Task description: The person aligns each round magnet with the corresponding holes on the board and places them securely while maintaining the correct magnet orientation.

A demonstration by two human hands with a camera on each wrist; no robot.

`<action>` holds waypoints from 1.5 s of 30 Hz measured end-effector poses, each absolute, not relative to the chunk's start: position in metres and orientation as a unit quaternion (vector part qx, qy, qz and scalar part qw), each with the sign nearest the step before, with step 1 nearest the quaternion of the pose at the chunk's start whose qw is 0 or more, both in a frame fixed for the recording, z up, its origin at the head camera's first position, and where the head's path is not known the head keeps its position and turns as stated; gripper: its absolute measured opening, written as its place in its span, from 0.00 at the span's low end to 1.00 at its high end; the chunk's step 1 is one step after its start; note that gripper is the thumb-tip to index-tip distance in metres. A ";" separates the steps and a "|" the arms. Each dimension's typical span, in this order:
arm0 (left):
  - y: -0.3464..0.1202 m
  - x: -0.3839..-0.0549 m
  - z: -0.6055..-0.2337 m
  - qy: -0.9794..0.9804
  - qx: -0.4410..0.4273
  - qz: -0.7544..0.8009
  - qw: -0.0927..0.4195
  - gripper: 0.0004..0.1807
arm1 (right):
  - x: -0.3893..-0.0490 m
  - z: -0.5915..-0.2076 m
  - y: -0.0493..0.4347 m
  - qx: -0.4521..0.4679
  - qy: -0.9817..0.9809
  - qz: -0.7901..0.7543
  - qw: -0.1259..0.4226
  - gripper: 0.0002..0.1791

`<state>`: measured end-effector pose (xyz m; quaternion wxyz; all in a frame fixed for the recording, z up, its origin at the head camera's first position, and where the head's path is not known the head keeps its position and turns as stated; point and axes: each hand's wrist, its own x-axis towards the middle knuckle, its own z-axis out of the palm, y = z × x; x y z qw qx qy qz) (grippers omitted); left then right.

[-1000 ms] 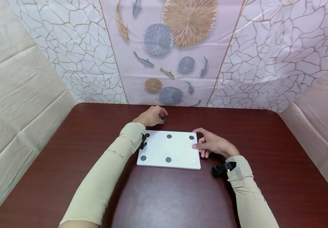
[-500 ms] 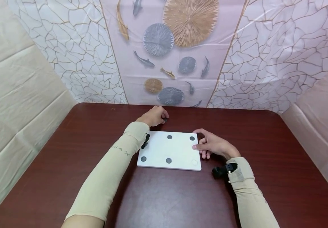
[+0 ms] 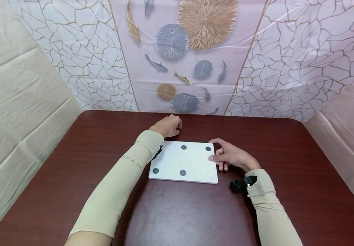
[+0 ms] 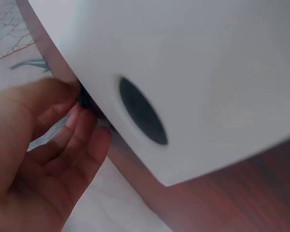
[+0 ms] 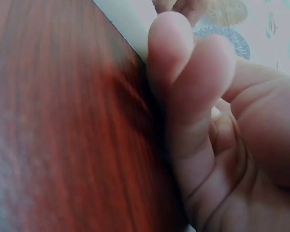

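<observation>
A white rectangular board lies on the table with several dark round discs set in it. At its near right corner is a pale round recess. My left hand is just beyond the board's far edge. In the left wrist view its thumb and fingers pinch a small dark disc, partly covered by the fingertips. My left wrist hides the board's far left corner in the head view, but the left wrist view shows a disc there. My right hand grips the board's right edge, thumb on top.
The dark red wooden table extends around the board on all sides. A patterned cloth hangs behind its far edge, and plain cloth walls stand left and right. A black camera is strapped to the right wrist.
My left hand has moved slightly right, and its fingers have closed on the dark disc, which showed at the fingertips earlier and is now hidden in the head view. The right hand stays put.
</observation>
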<state>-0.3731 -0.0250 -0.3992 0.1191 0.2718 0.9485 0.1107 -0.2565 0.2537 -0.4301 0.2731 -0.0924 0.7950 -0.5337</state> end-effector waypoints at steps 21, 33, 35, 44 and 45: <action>-0.033 -0.369 -0.394 0.944 0.285 0.123 0.115 0.10 | -0.257 -0.431 0.256 -0.091 0.802 -0.526 0.268 0.40; -0.032 -0.355 -0.379 0.933 0.323 0.143 0.073 0.11 | -0.258 -0.432 0.253 -0.090 0.800 -0.528 0.269 0.40; -0.031 -0.353 -0.377 0.930 0.329 0.145 0.071 0.13 | -0.258 -0.431 0.252 -0.089 0.800 -0.529 0.270 0.40; -0.026 -0.336 -0.364 0.920 0.357 0.155 0.036 0.16 | -0.257 -0.429 0.252 -0.084 0.805 -0.522 0.269 0.40; -0.026 -0.334 -0.362 0.920 0.357 0.158 0.033 0.16 | -0.257 -0.429 0.252 -0.081 0.805 -0.523 0.269 0.40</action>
